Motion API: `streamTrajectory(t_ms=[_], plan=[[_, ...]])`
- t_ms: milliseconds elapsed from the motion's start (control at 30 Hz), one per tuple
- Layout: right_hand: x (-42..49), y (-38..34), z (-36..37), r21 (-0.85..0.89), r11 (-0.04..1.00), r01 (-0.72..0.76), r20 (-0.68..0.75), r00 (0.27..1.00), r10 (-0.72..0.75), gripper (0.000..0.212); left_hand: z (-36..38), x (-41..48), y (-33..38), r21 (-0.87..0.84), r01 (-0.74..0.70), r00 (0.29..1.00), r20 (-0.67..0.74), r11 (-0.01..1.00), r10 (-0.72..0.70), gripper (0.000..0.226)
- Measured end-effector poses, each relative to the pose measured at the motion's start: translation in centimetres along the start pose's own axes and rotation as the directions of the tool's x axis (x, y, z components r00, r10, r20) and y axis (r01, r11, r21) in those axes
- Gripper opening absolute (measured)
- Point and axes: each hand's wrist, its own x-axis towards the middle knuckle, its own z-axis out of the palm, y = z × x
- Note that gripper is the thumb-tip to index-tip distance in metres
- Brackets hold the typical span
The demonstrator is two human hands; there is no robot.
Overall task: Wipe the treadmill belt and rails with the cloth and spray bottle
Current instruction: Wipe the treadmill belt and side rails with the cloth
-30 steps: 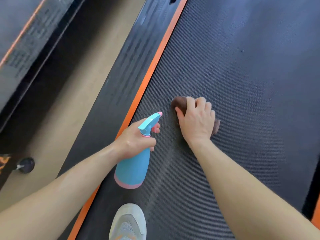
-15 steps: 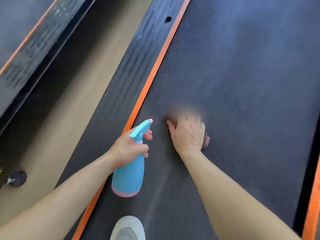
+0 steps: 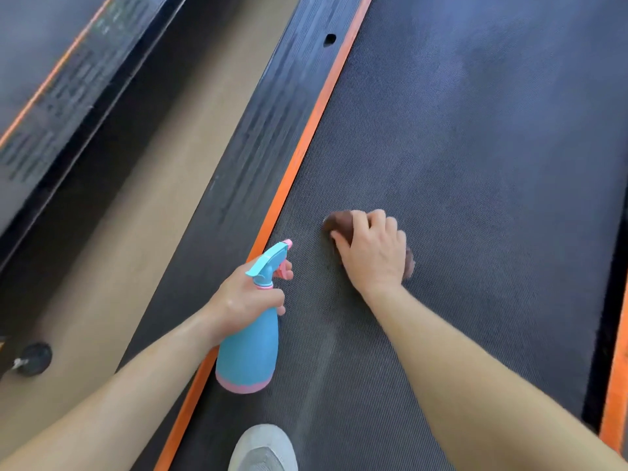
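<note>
Now pressing the soft, likely limp cloth (image 3: 334,224) onto the belt (image 3: 458,147) near the left rail (image 3: 272,107), with the fingers (image 3: 373,219) of the right hand (image 3: 372,256) curled over it. Gripping the seemingly light spray bottle (image 3: 249,355) by the neck in the left hand (image 3: 243,299).

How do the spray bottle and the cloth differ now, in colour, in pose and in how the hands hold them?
The spray bottle is blue and pink; the cloth is brown. The left hand grips the spray bottle at its neck, roughly upright; the right hand holds the cloth down on the belt and hides most of it. Each is in one hand.
</note>
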Motion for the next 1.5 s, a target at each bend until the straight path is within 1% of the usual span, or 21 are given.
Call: streamTrajectory(t_ms=[67,200,300,367,467,567,633,700,767,800,867,967,1067,1133,1233,1267,1300,1333,1400,1433,1500], plan=[[-2.9,-0.7,-0.1,0.008,1.0,-0.015,0.015,1.0,0.015,0.043,-0.4,0.0,0.1,-0.008,0.003,1.0,-0.009,1.0,-0.003,0.076],[-12.0,-0.7,-0.5,0.043,0.959,0.281,0.078,0.956,-0.283,0.04,-0.8,0.1,0.0,-0.003,0.012,0.999,-0.038,1.0,-0.012,0.064],[-9.9,-0.1,-0.3,0.039,0.92,0.389,0.092,0.916,-0.391,0.04,-0.6,-0.4,-0.1,-0.013,0.017,0.999,-0.033,1.0,-0.017,0.063],[-6.5,-0.6,0.0,0.022,0.931,0.366,0.066,0.928,-0.366,0.042,-0.5,-0.8,-0.4,-0.02,0.033,0.999,-0.028,0.999,-0.033,0.065],[-1.4,-1.6,0.4,0.008,0.983,0.181,0.051,0.982,-0.181,0.044,-0.6,-1.6,-0.9,0.007,0.071,0.997,-0.015,0.997,-0.071,0.06],[-3.2,-3.1,0.5,0.01,0.998,0.056,0.045,0.997,-0.056,0.042,-0.8,-2.2,-1.6,0.022,0.088,0.996,-0.028,0.996,-0.087,0.05],[-7.8,-3.6,0.2,0.036,0.985,0.171,0.031,0.985,-0.172,0.04,-1.0,-2.5,-2.1,0.029,0.089,0.995,-0.045,0.996,-0.088,0.055],[-11.5,-3.2,0.1,0.09,0.92,0.382,0.08,0.918,-0.389,0.037,-1.0,-2.9,-2.4,0.027,0.092,0.994,-0.057,0.995,-0.09,0.064],[-10.6,-2.5,0.0,0.109,0.847,0.52,0.123,0.838,-0.531,0.04,-1.0,-3.4,-2.7,0.008,0.089,0.994,-0.067,0.996,-0.089,0.067],[-8.8,-2.5,0.0,0.087,0.834,0.545,0.129,0.824,-0.552,0.042,-1.0,-3.6,-2.8,0.002,0.085,0.994,-0.069,0.996,-0.084,0.067],[-4.3,-3.6,0.5,0.039,0.876,0.48,0.092,0.872,-0.482,0.044,-1.0,-4.0,-3.2,-0.014,0.071,0.995,-0.067,0.997,-0.072,0.071],[1.9,-6.1,1.2,0.017,0.971,0.237,0.077,0.968,-0.237,0.044,-1.6,-4.5,-3.8,-0.02,0.07,0.995,-0.063,0.997,-0.072,0.072],[0.3,-7.6,1.1,0.029,0.992,0.122,0.091,0.988,-0.125,0.039,-2.1,-4.4,-4.1,0.0,0.096,0.993,-0.071,0.995,-0.096,0.053],[-4.1,-7.0,0.6,0.034,0.973,0.226,0.063,0.972,-0.228,0.036,-2.4,-4.2,-4.1,-0.005,0.113,0.99,-0.087,0.994,-0.113,0.045],[-8.0,-4.5,0.4,0.069,0.858,0.508,0.109,0.852,-0.513,0.036,-2.2,-3.8,-3.6,0.001,0.134,0.989,-0.066,0.991,-0.134,0.048],[-7.9,-3.5,0.3,0.059,0.83,0.554,0.128,0.821,-0.557,0.037,-2.0,-3.7,-3.5,0.001,0.136,0.989,-0.056,0.991,-0.136,0.048],[-7.6,-2.7,0.0,0.037,0.833,0.552,0.138,0.823,-0.551,0.038,-1.8,-3.6,-3.4,0.003,0.135,0.99,-0.043,0.991,-0.135,0.046],[-7.2,-2.0,-0.2,0.014,0.865,0.501,0.133,0.857,-0.498,0.038,-1.6,-3.6,-3.2,0.01,0.136,0.99,-0.032,0.991,-0.136,0.043],[-7.0,-0.9,-0.6,0.009,0.955,0.295,0.092,0.951,-0.294,0.04,-1.2,-3.6,-2.8,0.026,0.15,0.989,-0.004,0.988,-0.15,0.04],[-7.1,-0.5,-0.6,0.021,0.979,0.203,0.076,0.976,-0.204,0.043,-1.1,-3.6,-2.8,0.032,0.148,0.989,0.008,0.988,-0.148,0.042],[-7.5,-0.1,-0.5,0.026,0.991,0.133,0.066,0.989,-0.135,0.045,-0.9,-3.6,-2.7,0.045,0.139,0.99,0.014,0.989,-0.14,0.041]])
